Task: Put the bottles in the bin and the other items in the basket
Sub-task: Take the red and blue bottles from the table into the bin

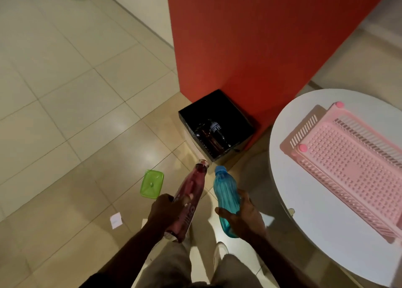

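Note:
My left hand (162, 209) grips a dark red bottle (189, 192) around its lower half, its neck pointing toward the black bin (243, 117). My right hand (245, 213) holds a blue bottle (226, 198) with a blue cap, also pointing at the bin. Both bottles hover above the floor just short of the bin's near corner. Inside the bin lie dark bottles (212, 135). A pink slatted basket (348, 165) sits on the round white table (304, 222) at the right. A green lidded container (151, 183) lies on the floor left of the red bottle.
A red wall or pillar (250, 37) rises right behind the bin. A small white paper scrap (116, 220) lies on the tiled floor at the left. My legs and a shoe (219, 253) show at the bottom.

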Demonstrator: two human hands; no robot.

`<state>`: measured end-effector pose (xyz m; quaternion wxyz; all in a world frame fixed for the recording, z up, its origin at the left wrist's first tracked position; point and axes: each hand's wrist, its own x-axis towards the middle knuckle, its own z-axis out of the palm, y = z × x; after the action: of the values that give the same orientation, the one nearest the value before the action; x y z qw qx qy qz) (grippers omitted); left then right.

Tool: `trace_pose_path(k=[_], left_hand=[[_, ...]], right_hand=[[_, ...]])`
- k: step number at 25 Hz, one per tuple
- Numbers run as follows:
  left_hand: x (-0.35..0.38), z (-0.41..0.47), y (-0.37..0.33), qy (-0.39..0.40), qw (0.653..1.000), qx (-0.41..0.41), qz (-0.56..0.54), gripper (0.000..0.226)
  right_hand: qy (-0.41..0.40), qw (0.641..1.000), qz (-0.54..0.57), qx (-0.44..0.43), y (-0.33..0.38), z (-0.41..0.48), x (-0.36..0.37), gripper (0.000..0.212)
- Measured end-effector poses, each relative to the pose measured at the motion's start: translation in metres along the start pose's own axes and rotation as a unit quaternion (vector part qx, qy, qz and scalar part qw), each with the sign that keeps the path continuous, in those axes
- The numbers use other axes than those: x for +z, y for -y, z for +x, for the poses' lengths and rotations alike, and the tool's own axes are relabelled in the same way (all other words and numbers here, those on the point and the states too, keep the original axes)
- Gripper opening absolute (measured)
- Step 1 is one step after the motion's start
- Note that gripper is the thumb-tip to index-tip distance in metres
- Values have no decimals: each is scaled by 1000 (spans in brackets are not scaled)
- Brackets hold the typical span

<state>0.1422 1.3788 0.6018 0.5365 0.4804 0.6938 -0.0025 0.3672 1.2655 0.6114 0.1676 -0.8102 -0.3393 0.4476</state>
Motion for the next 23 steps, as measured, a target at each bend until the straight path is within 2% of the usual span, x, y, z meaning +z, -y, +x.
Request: trace_pose_path(k=[3,5,11,14,17,21,23], left_hand=[[-4,36,-27,39,999,13,-28,65],[0,67,-46,55,997,-12,-44,66],[38,145,-96,58,992,-91,-71,66],[62,179,-122,53,990,-96,-93,66],[96,221,-142,32,988,-106,-108,74],[123,260,-167,25,990,-91,-102,73],[129,283,-179,22,990,-71,-116,71]], right_hand=[[-31,999,23,17,18,21,-1,90],[-43,998,37,25,29,39,-3,86],[-42,997,34,52,46,123,-28,84],[-59,995,55,53,50,183,-43,77],[32,988,99,112,49,252,-38,59],[-54,997,15,59,54,318,-47,74],[-63,997,-9,33,57,348,-55,75]])
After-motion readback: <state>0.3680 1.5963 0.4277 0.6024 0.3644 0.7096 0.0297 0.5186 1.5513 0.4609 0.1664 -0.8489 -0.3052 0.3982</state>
